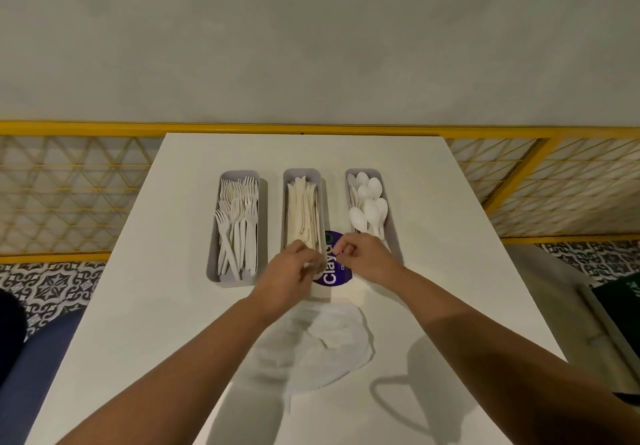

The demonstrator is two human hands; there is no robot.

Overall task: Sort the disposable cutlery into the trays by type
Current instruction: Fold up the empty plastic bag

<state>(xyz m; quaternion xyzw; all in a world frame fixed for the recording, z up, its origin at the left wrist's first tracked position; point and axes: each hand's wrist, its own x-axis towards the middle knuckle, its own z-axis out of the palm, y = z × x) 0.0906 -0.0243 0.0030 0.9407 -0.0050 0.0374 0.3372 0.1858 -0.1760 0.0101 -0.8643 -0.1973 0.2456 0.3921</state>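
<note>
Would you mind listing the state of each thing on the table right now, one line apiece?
Left tray: filled with forks, tines away from the person.
Middle tray: filled with knives.
Right tray: holds spoons, bowls up.
Left hand: fingers curled at the middle tray's near end.
Right hand: fingers pinched; contents too small to tell.
Plastic bag: lying crumpled, apparently empty.
Purple sticker: partly covered by the hands.
</note>
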